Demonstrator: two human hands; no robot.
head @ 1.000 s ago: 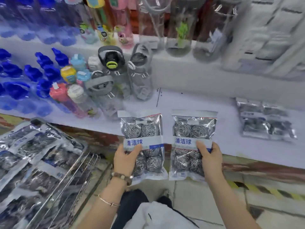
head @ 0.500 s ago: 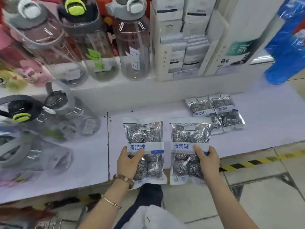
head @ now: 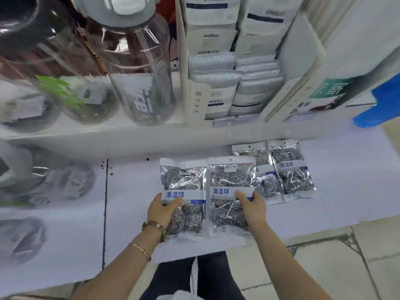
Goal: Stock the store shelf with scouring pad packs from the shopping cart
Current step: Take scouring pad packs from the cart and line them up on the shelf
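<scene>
White store shelving fills the view, with a wide white lower shelf board point(head: 129, 202) running across the middle and pale floor tiles point(head: 324, 256) beyond its front edge at the lower right.

The left hand point(head: 163, 211) grips a clear plastic pack of steel scouring balls with a white-and-blue label band point(head: 186, 182). Its thumb lies across the label and the fingers are curled under the lower half. The right hand point(head: 252, 207) holds a second, matching scouring pad pack point(head: 229, 176) the same way, thumb on its label band. Both packs sit side by side with their edges touching, above the shelf board near its front edge. Whether they lie flat on the board cannot be told.

Just right of the held pair, further toward the back edge, two more matching packs lie on the board: one with its blue lettering in view point(head: 290, 169) and one partly hidden behind the right-hand pack point(head: 262, 161).

On the upper shelf at the left stands a tall clear plastic water bottle with a grey cap point(head: 140, 72) among other blurred bottles. To its right is a white cardboard display of folded grey cloths point(head: 216, 83). A blue object point(head: 381, 105) shows at the far right edge. Blurred bottles lie on the lower board's left end point(head: 65, 182).

The left wrist wears a brown beaded bracelet point(head: 154, 227) and a thin gold bangle point(head: 141, 250).
</scene>
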